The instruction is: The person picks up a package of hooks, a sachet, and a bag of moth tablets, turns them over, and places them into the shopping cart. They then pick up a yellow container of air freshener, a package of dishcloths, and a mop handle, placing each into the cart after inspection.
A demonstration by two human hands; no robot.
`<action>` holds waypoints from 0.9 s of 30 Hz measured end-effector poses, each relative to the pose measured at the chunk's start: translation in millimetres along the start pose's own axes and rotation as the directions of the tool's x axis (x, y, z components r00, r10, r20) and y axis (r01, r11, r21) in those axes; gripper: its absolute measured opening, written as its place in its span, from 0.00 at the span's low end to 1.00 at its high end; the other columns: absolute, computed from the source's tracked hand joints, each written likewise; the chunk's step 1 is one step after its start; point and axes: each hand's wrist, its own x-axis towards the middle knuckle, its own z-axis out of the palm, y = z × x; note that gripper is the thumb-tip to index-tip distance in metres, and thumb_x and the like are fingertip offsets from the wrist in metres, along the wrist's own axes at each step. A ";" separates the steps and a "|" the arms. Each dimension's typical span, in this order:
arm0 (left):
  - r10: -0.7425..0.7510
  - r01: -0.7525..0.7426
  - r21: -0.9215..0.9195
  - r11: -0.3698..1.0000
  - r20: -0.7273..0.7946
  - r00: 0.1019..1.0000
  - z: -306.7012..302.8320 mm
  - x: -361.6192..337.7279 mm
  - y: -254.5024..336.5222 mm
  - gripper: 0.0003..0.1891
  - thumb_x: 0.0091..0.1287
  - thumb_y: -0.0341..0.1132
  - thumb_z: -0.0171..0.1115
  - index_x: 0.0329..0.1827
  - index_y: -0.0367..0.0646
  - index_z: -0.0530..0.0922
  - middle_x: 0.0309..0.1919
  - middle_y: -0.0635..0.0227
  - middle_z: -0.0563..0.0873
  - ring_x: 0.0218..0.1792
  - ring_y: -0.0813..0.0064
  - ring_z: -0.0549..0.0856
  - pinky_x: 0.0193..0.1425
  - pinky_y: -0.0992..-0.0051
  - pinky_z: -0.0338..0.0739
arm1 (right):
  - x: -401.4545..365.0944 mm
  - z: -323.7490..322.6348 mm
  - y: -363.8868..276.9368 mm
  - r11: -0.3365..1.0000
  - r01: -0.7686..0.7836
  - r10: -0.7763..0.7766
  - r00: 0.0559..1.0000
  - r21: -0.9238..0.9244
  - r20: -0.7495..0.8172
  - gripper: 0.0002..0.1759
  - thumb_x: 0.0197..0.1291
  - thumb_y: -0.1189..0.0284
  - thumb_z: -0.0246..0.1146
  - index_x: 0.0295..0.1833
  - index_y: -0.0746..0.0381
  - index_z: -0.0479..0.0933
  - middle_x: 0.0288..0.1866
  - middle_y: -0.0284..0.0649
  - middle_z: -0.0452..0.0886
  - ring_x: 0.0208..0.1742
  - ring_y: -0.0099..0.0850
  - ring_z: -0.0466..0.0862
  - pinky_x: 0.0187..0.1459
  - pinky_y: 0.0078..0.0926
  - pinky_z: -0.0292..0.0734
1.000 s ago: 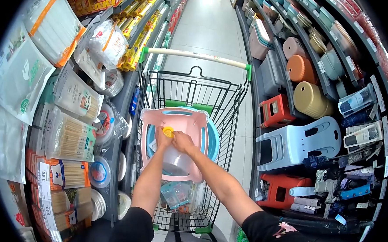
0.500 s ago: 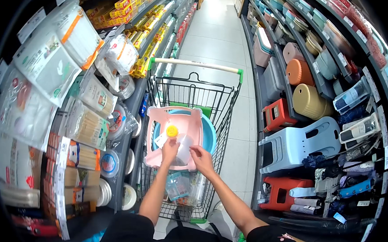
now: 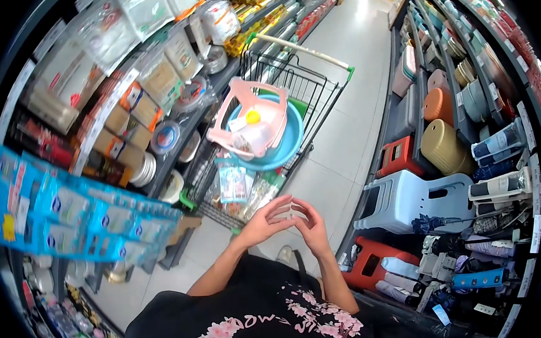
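Head view: yellow-capped container [image 3: 252,137] lies in the pink stool [image 3: 273,112]

Its cap [image 3: 253,116] points toward the handle end of the cart [image 3: 316,86], long axis running back toward the near end; stool and container sit over the blue basin [image 3: 293,135]. Half a second ago I had fingers over the container; now I see the left hand [image 3: 268,223] and right hand [image 3: 312,227] drawn back by the cart's near edge, holding nothing. Fingers are parted and curved; whether opposing fingertips touch, I cannot tell. The container looks translucent, whitish, its cap round.
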 end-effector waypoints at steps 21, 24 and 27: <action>0.137 -0.138 0.001 0.990 0.072 0.988 101.6 -88.6 5.5 0.49 0.63 0.32 0.75 0.83 0.42 0.53 0.83 0.63 0.53 0.82 0.62 0.53 0.80 0.54 0.60 | -109.9 -27.4 -61.3 0.995 0.036 -0.063 0.955 0.097 0.290 0.54 0.57 0.58 0.77 0.81 0.65 0.55 0.82 0.46 0.55 0.81 0.43 0.60 0.76 0.48 0.63; 0.137 -0.139 0.016 0.990 0.063 0.988 102.7 -94.9 8.2 0.50 0.62 0.31 0.76 0.83 0.42 0.52 0.83 0.63 0.53 0.82 0.62 0.53 0.80 0.54 0.60 | -107.2 -25.4 -64.2 0.995 0.031 -0.059 0.944 0.091 0.324 0.58 0.52 0.57 0.80 0.81 0.65 0.54 0.82 0.47 0.55 0.81 0.44 0.59 0.76 0.48 0.62; 0.177 -0.177 0.032 0.984 0.024 0.984 99.0 -107.0 6.7 0.52 0.59 0.31 0.77 0.84 0.43 0.51 0.83 0.63 0.53 0.82 0.62 0.53 0.80 0.55 0.59 | -104.4 -16.6 -62.2 0.995 0.028 -0.061 0.931 0.097 0.359 0.62 0.48 0.56 0.82 0.81 0.65 0.52 0.83 0.47 0.54 0.81 0.44 0.59 0.76 0.49 0.62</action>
